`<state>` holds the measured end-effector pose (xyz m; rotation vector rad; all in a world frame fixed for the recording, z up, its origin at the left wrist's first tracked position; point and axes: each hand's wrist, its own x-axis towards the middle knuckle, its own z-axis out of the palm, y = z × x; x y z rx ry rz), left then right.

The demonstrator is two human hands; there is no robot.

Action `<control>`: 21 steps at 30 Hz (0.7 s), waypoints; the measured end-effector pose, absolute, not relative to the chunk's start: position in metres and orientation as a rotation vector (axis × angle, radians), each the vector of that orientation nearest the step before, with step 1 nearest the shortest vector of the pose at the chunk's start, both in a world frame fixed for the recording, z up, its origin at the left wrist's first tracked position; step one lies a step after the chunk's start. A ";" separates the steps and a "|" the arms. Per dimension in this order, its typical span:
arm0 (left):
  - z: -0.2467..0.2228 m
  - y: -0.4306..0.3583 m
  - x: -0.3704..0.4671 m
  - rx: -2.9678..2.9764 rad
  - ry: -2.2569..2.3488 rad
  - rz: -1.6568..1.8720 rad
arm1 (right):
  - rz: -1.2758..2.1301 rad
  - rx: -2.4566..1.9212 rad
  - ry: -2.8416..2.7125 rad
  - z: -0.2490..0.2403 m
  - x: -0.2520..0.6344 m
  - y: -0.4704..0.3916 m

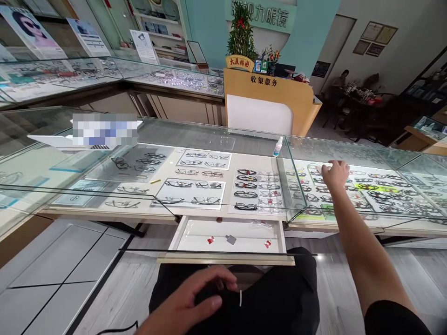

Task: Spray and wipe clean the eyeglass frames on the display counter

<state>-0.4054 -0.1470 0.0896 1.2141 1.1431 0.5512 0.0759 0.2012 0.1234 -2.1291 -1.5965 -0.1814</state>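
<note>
My right hand (335,174) is closed flat on a white cloth (326,165) on the glass top (244,139), spray bottle (278,146) to its left; left hand (188,302) is loosely curled, empty, low.

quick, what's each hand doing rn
Left hand: fingers curled on the dark trousers, holding nothing visible.
Right hand: closed on a white cloth on the glass counter.

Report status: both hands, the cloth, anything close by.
Right hand presses small white cloth on glass display counter. Left hand rests low on black lap. Small white spray bottle stands nearby.
</note>
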 end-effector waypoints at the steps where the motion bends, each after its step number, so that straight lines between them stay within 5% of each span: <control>1: 0.106 -0.137 -0.411 1.279 1.239 0.621 | -0.219 -2.016 -1.614 0.129 0.065 0.187; 5: 0.117 -0.085 -0.435 1.775 1.736 0.792 | 0.358 -1.787 -1.956 0.150 0.010 0.113; 8: 0.088 -0.056 -0.449 2.070 1.985 0.766 | 0.959 -1.605 -2.302 0.150 -0.024 0.062; 11: 0.056 -0.047 -0.459 2.125 2.091 0.597 | 1.196 -1.541 -2.604 0.128 -0.043 0.039; 21: 0.034 -0.050 -0.463 2.119 2.053 0.478 | 0.565 -1.885 -2.782 0.025 -0.076 0.109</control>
